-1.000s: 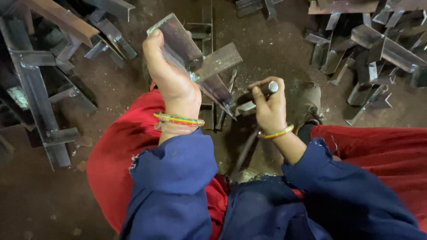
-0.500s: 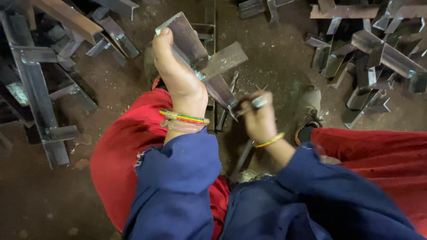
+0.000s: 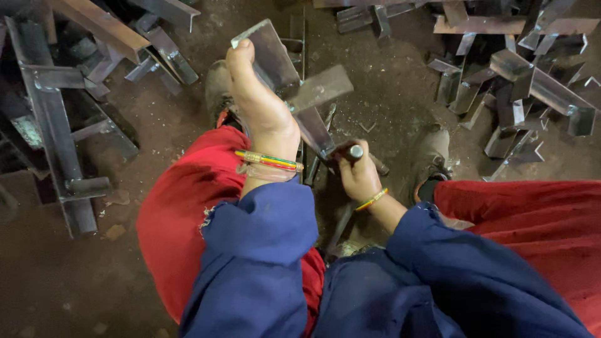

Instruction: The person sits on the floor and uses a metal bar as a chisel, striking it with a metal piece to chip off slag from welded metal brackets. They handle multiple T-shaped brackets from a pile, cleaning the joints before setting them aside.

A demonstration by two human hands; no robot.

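Where hands point(image 3: 360, 175) grip: steel bracket point(image 3: 288, 69).

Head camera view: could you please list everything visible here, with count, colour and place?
Angle-iron piece: one, grey, upright at centre, held at its top.
Tool: one, dark with a silver end, at the piece's lower end.
Welded steel frames: several, grey-brown, left floor.
Angle-iron offcuts: many, grey, upper right floor.
Shoes: two, dusty grey, on the dirt floor.
Trousers: red, over both legs.
Sleeves: blue, both arms.
Bangles: multicoloured, both wrists.
Left hand: gripping the piece.
Right hand: gripping the tool.
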